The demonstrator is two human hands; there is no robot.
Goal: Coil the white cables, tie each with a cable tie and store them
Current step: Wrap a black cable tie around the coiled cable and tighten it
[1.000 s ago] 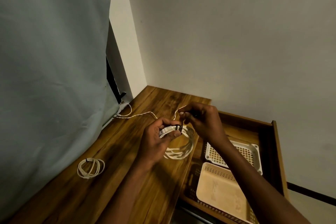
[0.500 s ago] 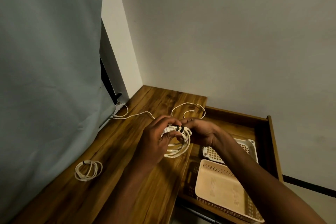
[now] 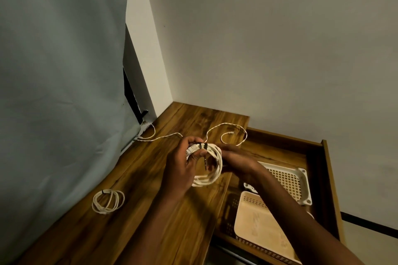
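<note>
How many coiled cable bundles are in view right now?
2: one coiled bundle held in both hands above the desk edge, one tied bundle lying on the desk near the curtain. More may be hidden.

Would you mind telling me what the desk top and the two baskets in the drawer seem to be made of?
Desk top: wood or wood-look laminate, judging by its brown grain and slight sheen. White basket and beige basket: likely moulded plastic, given their smooth rims and regular perforated grids.

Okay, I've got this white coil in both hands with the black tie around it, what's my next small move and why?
Probably pull the black cable tie snug. It already wraps the coil that your left hand grips, while your right hand sits at the coil's far side.
</note>
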